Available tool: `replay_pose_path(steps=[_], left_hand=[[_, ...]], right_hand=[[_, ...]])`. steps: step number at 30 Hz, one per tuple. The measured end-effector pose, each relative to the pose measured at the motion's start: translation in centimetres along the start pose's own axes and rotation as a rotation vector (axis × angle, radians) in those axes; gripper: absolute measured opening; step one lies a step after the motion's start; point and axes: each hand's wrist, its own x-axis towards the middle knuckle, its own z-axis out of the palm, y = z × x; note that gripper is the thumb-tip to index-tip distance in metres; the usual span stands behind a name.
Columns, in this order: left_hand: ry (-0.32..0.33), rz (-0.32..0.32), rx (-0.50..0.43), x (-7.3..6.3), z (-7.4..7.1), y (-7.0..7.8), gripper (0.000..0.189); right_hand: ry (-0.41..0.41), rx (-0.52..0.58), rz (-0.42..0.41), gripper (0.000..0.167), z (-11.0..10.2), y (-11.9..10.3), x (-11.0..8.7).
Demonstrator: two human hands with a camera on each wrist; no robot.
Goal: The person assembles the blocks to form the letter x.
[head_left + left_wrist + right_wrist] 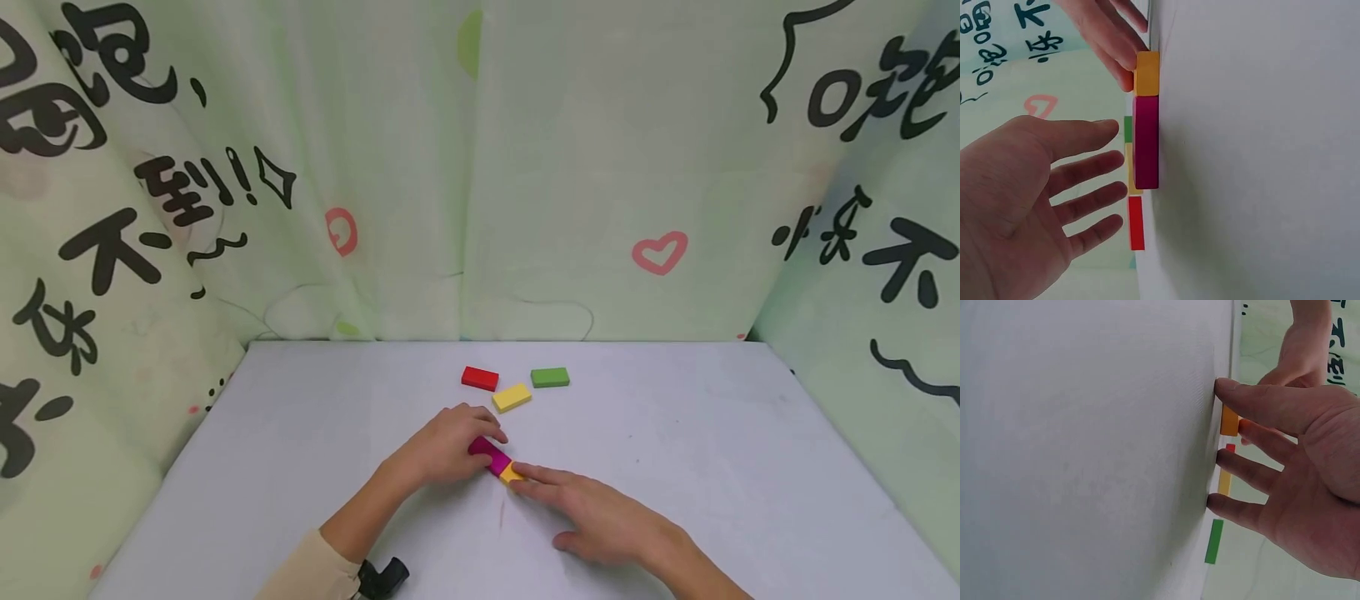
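Observation:
A magenta block [497, 457] [1146, 142] and an orange-yellow block [509, 475] [1147, 74] [1229, 422] lie end to end, touching, in one slanting line on the table. My left hand [450, 446] [1019, 200] is around the magenta block in the head view, thumb on the near side. Its fingers look straight and spread in the left wrist view, with a small gap to the block. The extended fingers of my right hand [611, 517] [1310, 481] touch the orange-yellow block, while its thumb stands off to the side.
Beyond the hands lie a red block [480, 378], a pale yellow block [512, 397] and a green block [550, 377], apart from each other. The white table [675, 433] ends at a printed green curtain [555, 167] behind and at both sides.

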Motion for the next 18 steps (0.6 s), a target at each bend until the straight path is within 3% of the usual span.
replay_pose_path(steps=[9, 18], left_hand=[[0.023, 0.031, 0.101, -1.9, 0.2, 0.8, 0.032], [-0.04, -0.024, 0.173, -3.7, 0.6, 2.3, 0.047]], right_hand=[[0.001, -0.009, 0.0, 0.078, -0.1, 0.0, -0.1], [-0.011, -0.007, 0.002, 0.077, -0.1, 0.0, -0.1]])
